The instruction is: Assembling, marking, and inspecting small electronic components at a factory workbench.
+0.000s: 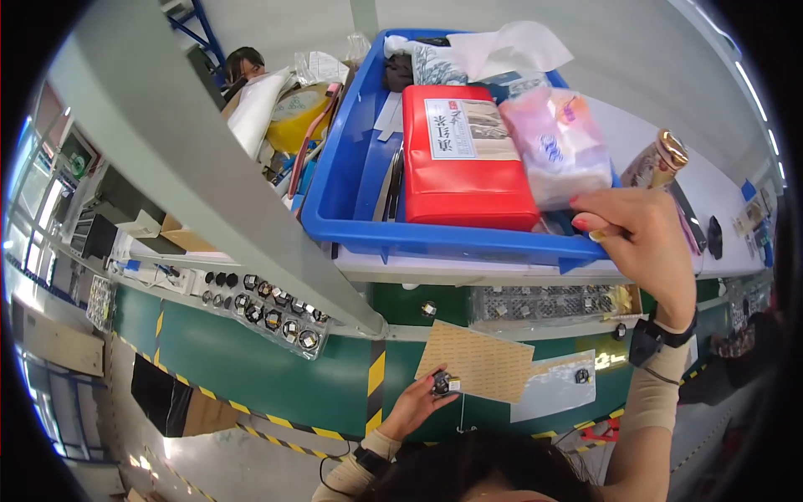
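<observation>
A small black component (441, 384) with a pale tag on one side sat pinched between the fingertips of the left hand (416, 405), low in the view, just in front of a tan perforated sheet (478, 362) that lay on the green conveyor belt (251, 360). The fingers were closed on the part, holding it a little above the belt's yellow-and-black striped edge. Just beside the tan sheet to the right lay a clear plastic bag (556, 386) with one more small dark part inside it. Higher up, the right hand (640, 234) was raised to the blue plastic crate (351, 180), its fingers curled over and clamped on the crate's near right rim. The crate rested on a white shelf above the belt and held a red box (464, 176) with a pale label, a pink-and-white packet in clear wrap (556, 146) leaning against the box, and crumpled white paper (510, 46) at the back. A brown and gold can-like packet (659, 161) stood just behind the right hand. To the left, a clear tray (272, 314) of round black parts sat on the belt, partly behind a grey slanted beam (201, 159). Another person's head showed far back at the upper left.
</observation>
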A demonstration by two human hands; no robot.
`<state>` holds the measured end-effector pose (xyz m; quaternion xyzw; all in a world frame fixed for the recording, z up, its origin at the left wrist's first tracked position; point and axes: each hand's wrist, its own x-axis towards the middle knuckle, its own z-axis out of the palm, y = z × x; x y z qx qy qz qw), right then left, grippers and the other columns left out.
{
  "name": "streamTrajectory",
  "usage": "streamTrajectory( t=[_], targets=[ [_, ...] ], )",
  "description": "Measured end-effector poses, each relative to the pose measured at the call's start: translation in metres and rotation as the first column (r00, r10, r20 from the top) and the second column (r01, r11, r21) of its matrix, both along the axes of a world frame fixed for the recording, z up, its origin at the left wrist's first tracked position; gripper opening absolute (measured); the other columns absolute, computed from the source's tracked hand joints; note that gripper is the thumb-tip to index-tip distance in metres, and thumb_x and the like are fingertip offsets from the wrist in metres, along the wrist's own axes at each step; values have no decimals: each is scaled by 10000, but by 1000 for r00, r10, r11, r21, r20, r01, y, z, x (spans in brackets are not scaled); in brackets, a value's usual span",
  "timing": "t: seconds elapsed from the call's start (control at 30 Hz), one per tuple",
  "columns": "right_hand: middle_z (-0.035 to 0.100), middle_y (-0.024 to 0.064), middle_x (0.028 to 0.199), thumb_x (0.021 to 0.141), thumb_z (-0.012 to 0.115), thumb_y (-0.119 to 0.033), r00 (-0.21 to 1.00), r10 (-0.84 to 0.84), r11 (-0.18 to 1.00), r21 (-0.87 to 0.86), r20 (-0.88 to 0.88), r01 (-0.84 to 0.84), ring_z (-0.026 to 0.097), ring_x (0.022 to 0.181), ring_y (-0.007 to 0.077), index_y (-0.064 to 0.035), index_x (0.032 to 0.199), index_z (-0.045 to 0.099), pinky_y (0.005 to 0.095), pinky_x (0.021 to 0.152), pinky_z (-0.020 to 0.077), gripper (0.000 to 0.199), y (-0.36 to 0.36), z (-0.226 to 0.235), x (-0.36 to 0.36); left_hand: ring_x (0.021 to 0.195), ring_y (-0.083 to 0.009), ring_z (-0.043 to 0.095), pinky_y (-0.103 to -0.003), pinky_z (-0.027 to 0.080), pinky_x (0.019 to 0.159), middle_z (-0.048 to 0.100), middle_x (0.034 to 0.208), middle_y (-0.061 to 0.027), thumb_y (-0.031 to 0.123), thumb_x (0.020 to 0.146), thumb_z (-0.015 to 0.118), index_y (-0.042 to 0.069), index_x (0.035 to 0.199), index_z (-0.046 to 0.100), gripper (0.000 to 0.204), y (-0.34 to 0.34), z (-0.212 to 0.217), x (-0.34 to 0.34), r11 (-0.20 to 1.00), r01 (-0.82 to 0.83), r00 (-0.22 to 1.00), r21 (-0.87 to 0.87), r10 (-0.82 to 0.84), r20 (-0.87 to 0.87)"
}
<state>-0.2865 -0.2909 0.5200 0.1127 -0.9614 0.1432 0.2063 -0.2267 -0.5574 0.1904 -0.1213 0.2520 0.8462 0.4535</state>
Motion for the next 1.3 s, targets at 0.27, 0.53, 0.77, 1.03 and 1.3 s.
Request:
streamTrajectory(
  t=[0.27, 0.53, 0.77, 1.03, 1.3],
  targets=[
    [640, 155, 935, 670, 610, 70, 987, 76, 995, -82, 143, -65, 631, 748, 269, 29, 958, 618, 270, 631, 484, 291, 15, 9, -43, 1124, -254, 471, -434, 385, 977, 469, 1211, -111, 212, 922, 441, 10, 1300, 332, 442, 17, -8, -46, 995, 98, 995, 7, -98, 11],
    [630, 129, 860, 638, 685, -35, 979, 194, 960, 190, 66, -203, 614, 746, 271, -1, 899, 632, 289, 597, 478, 269, 32, 19, -57, 1079, -271, 509, -424, 406, 958, 538, 1142, -127, 185, 903, 468, -6, 1164, 465, 323, 28, -29, -55, 993, 102, 994, -61, -98, 53],
    [581, 92, 711, 599, 682, -62, 943, -107, 785, 609, 314, -114, 592, 676, 267, -40, 885, 605, 289, 547, 459, 297, 34, 10, -46, 1067, -280, 520, -432, 417, 944, 539, 1148, -137, 157, 876, 499, -14, 1138, 481, 313, 33, -48, -52, 992, 95, 976, -89, -75, 206],
    [627, 115, 825, 664, 580, 43, 971, 138, 963, 202, 193, -177, 617, 728, 249, -37, 876, 577, 305, 592, 486, 226, 39, 25, -25, 1074, -292, 517, -438, 427, 920, 534, 1152, -124, 233, 895, 487, 30, 1229, 423, 395, 37, -16, -53, 995, 85, 996, -58, -85, 16],
    [564, 167, 1012, 692, 474, 167, 821, 112, 965, -135, -561, -224, 561, 772, 213, -8, 797, 585, 284, 704, 453, 232, 118, -12, 56, 1074, -284, 515, -429, 423, 922, 536, 1139, -117, 259, 902, 482, 82, 1259, 405, 406, 37, -12, -34, 992, 123, 989, -33, -125, -75]
  ],
)
